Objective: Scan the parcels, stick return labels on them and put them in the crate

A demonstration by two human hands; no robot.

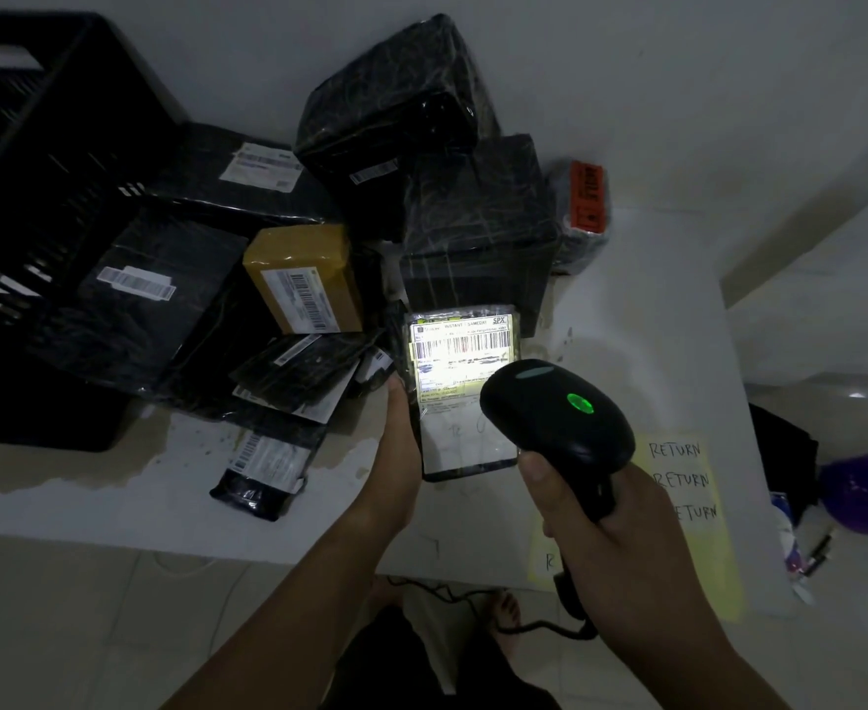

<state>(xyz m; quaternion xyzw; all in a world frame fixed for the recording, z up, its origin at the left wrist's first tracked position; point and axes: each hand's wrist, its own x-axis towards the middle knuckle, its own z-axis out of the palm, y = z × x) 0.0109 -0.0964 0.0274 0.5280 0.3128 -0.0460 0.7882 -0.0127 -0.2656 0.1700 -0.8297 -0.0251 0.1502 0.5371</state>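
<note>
A flat parcel (465,397) wrapped in glossy clear film lay near the front edge of the white worktop (652,325), its white shipping label and barcode lit bright by the scanner beam. The left hand (398,453) lay stretched along the parcel's left edge, its visible fingers straight and touching the wrap, not curled round it. Just to the right of the parcel and slightly above it, the right hand (611,535) was wrapped tight round the handle of a matte black barcode scanner (554,417), whose rounded head carried a glowing green light and pointed at the label. Under that hand, by the front right corner of the worktop, lay a pale yellow label sheet (688,484) with "RETURN" handwritten several times. Behind the parcel towards the back edge stood a heap of boxy parcels in crinkled black plastic (396,110), a brown taped box (303,274), and slim black pouches (262,468) spilling towards the front. A small bubble-wrapped packet (583,217) with an orange sticker stood to the right of the heap. A black slatted plastic crate (37,197) filled the left end.
</note>
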